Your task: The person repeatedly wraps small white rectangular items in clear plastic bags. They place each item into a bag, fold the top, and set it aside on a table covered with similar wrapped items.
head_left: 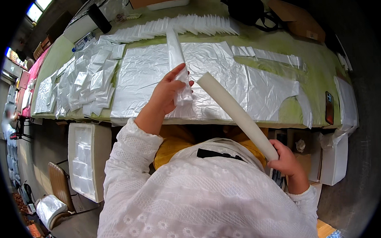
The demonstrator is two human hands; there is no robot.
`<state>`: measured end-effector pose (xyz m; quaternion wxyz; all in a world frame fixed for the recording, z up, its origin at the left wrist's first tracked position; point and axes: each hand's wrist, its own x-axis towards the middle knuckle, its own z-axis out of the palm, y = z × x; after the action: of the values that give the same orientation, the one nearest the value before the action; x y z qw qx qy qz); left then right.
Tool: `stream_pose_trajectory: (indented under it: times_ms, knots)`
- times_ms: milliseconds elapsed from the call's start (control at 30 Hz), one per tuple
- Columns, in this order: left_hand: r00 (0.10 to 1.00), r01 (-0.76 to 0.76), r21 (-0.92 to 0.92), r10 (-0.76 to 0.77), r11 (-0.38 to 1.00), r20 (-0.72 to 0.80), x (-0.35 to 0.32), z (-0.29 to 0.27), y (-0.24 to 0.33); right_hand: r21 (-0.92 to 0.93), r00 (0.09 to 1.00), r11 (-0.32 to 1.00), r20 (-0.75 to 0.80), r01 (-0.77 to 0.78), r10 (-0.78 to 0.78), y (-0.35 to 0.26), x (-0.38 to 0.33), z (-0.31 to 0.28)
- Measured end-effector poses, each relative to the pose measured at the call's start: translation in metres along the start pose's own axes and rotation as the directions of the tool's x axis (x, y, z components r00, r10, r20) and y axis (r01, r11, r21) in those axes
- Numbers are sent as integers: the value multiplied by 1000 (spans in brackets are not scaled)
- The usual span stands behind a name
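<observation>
My left hand is closed around a long, narrow folded plastic sheet, its far end reaching toward the back of the table. In my right hand is the lower end of a long whitish bar, slanting up and left over the table edge. Its upper tip is close to my left hand but apart from it. Beneath both lie flat, wrinkled clear plastic sheets. Folded plastic packets are heaped to the left, and a row of similar packets stretches along the back.
The table has a green cover. A phone lies near its right end. Farther back are a black bag, a cardboard box and a black cylinder. Below left stand a white bin holding packets and a brown chair.
</observation>
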<state>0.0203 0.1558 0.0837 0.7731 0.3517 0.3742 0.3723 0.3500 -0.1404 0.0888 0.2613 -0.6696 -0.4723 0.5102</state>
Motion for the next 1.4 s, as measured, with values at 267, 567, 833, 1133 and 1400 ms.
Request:
stream_pose_trajectory:
  times_ms: [267, 567, 833, 1133, 1400]
  knots:
    - [964, 264, 33, -263, 964, -31, -59, -3, -35, -563, 883, 747, -62, 353, -465, -56, 89, 13]
    - [952, 305, 127, -302, 944, -38, -103, -32, -64, -786, 836, 576, -150, 223, -527, -60, 156, -6]
    - [952, 290, 182, -303, 940, 47, -122, -21, -84, -823, 569, 267, 81, 502, -819, -90, 158, 61]
    - [863, 75, 350, -237, 934, 446, -144, -49, -41, -632, 648, 397, 224, 665, -728, -80, 167, 119]
    - [783, -563, 817, 236, -127, 576, -81, -23, -40, -616, 615, 406, 166, 675, -771, -79, 163, 124]
